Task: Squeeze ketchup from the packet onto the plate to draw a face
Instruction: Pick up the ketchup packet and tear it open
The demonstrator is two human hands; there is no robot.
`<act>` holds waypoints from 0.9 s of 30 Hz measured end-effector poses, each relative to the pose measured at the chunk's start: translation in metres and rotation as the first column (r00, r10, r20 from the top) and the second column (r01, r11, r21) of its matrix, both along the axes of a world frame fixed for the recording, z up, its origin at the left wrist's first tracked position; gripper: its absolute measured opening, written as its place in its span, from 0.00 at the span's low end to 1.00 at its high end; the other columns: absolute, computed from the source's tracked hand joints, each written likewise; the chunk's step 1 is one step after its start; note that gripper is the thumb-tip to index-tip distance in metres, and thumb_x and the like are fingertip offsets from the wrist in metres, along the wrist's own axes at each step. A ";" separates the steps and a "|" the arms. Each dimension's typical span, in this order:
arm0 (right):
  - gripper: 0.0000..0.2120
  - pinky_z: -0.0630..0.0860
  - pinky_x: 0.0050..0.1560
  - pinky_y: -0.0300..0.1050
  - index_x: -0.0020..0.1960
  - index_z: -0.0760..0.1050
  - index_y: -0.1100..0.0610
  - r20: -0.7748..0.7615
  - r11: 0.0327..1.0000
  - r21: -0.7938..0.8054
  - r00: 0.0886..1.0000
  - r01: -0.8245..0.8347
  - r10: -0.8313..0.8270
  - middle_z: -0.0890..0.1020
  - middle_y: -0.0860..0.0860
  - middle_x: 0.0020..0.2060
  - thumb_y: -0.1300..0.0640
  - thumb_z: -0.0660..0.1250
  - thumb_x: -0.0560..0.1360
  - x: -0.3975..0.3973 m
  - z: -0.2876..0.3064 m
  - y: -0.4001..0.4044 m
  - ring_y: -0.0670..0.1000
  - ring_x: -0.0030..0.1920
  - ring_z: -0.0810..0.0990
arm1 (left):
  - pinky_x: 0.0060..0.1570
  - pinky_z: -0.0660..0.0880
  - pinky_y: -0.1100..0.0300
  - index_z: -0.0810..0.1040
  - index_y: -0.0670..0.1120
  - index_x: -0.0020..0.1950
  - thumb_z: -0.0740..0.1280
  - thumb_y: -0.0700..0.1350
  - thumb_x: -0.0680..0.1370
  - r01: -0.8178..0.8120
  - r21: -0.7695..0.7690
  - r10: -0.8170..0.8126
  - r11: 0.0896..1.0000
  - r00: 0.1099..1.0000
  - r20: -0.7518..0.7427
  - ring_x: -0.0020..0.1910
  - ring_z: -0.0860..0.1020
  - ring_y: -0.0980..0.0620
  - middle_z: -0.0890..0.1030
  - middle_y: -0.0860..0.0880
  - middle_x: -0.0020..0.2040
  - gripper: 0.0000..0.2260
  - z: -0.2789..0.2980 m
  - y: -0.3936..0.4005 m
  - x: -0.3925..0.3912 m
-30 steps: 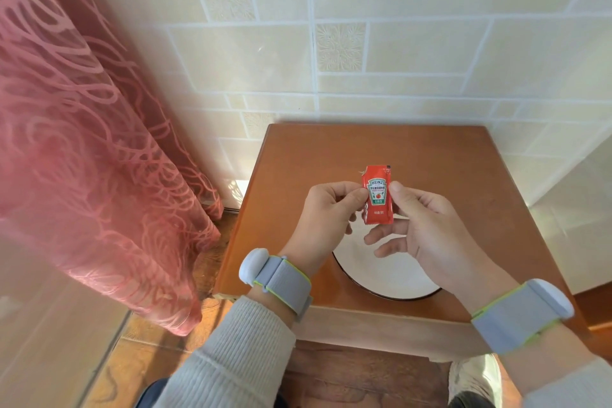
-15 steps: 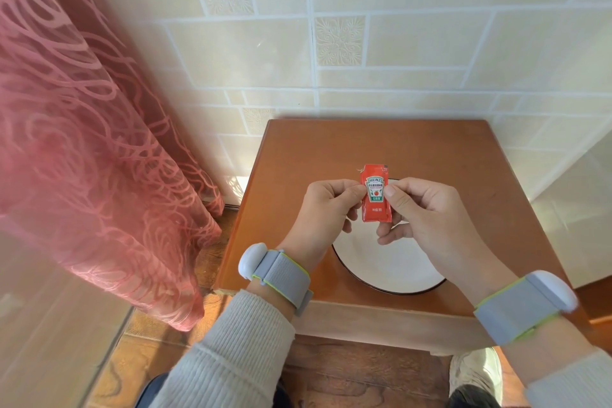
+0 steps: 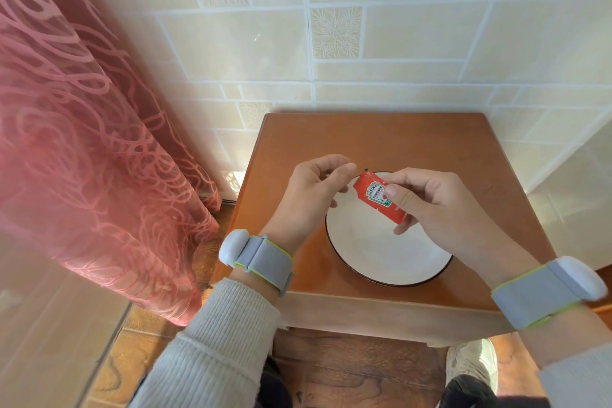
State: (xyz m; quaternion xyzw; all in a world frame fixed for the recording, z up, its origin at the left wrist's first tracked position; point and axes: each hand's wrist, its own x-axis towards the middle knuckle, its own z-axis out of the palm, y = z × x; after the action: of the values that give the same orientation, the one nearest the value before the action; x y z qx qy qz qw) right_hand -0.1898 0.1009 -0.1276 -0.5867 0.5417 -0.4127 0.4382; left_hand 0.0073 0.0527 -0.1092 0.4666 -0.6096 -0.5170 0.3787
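Standing by a tiled wall (image 3: 414, 43), the wooden table (image 3: 364, 142) bears a plate (image 3: 381, 252); right hand (image 3: 440, 205) pinches ketchup packet (image 3: 374, 195), left hand (image 3: 308, 195) pinched empty.

Left hand (image 3: 311, 195) raised over the table's left half, back to camera, fingers curled, thumb and index tips pinched together at the packet's upper corner (contact with the packet hard to confirm). Right hand (image 3: 437, 205) opposite, over the plate, thumb on top and fingers beneath, pinching the ketchup packet (image 3: 376, 197), which tilts. Both wrists wear grey straps; ribbed sleeves cover both forearms.
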 end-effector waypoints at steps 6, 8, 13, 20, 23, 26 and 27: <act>0.10 0.84 0.38 0.46 0.56 0.84 0.51 -0.102 0.999 -0.040 0.995 -0.001 -0.003 0.84 0.48 0.46 0.52 0.65 0.82 -0.002 0.000 0.000 0.51 0.46 0.84 | 0.27 0.69 0.62 0.81 0.40 0.47 0.67 0.40 0.77 0.105 -0.004 -0.104 0.994 0.990 0.099 0.31 0.71 0.55 0.80 0.44 0.37 0.05 -0.005 0.000 -0.004; 0.08 0.84 0.35 0.47 0.54 0.84 0.53 -0.053 0.994 -0.092 0.997 0.052 -0.057 0.84 0.48 0.42 0.54 0.66 0.81 0.000 0.000 0.001 0.53 0.37 0.83 | 0.27 0.68 0.63 0.79 0.38 0.50 0.67 0.39 0.76 0.116 0.014 -0.117 0.993 0.988 0.099 0.31 0.71 0.55 0.78 0.43 0.38 0.05 -0.007 0.001 -0.005; 0.08 0.83 0.33 0.47 0.54 0.82 0.63 0.199 0.965 -0.142 0.962 0.219 -0.189 0.83 0.63 0.41 0.62 0.73 0.76 0.003 0.000 -0.001 0.57 0.32 0.81 | 0.27 0.68 0.66 0.80 0.38 0.44 0.68 0.39 0.76 0.150 -0.004 -0.148 0.989 0.979 0.139 0.31 0.70 0.55 0.79 0.41 0.37 0.04 -0.010 0.001 -0.006; 0.11 0.84 0.43 0.52 0.53 0.81 0.58 0.097 0.977 -0.161 0.987 0.141 -0.126 0.87 0.55 0.42 0.64 0.76 0.72 0.004 -0.005 -0.003 0.58 0.40 0.85 | 0.35 0.71 0.60 0.80 0.43 0.45 0.68 0.41 0.76 0.184 -0.122 -0.148 0.975 0.955 0.257 0.35 0.73 0.53 0.81 0.42 0.40 0.02 -0.016 0.002 -0.007; 0.09 0.84 0.44 0.52 0.50 0.81 0.57 -0.023 0.975 -0.181 0.990 0.132 -0.138 0.86 0.52 0.38 0.65 0.77 0.72 0.007 -0.007 -0.002 0.55 0.37 0.85 | 0.38 0.71 0.57 0.81 0.45 0.46 0.68 0.41 0.76 0.248 -0.279 -0.100 0.928 0.885 0.455 0.36 0.73 0.53 0.80 0.47 0.40 0.03 -0.019 0.003 -0.009; 0.08 0.83 0.45 0.55 0.47 0.81 0.56 -0.133 0.973 -0.196 0.980 0.123 -0.150 0.86 0.51 0.35 0.63 0.77 0.72 0.008 -0.008 -0.001 0.52 0.36 0.85 | 0.39 0.72 0.55 0.81 0.43 0.46 0.68 0.42 0.75 0.275 -0.315 -0.075 0.908 0.848 0.525 0.37 0.73 0.51 0.77 0.49 0.41 0.04 -0.022 0.003 -0.010; 0.07 0.82 0.44 0.56 0.47 0.81 0.55 -0.160 0.973 -0.197 0.975 0.124 -0.156 0.86 0.51 0.35 0.62 0.77 0.72 0.008 -0.009 -0.001 0.52 0.36 0.85 | 0.39 0.71 0.55 0.81 0.43 0.46 0.68 0.42 0.75 0.277 -0.319 -0.071 0.906 0.845 0.530 0.37 0.73 0.51 0.77 0.49 0.41 0.04 -0.023 0.003 -0.011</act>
State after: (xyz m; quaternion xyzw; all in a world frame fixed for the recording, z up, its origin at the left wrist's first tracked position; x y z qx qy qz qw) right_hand -0.1821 0.0997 -0.1366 -0.6190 0.5772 -0.4385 0.3022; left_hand -0.0034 0.0557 -0.1319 0.4439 -0.8171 -0.2793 0.2393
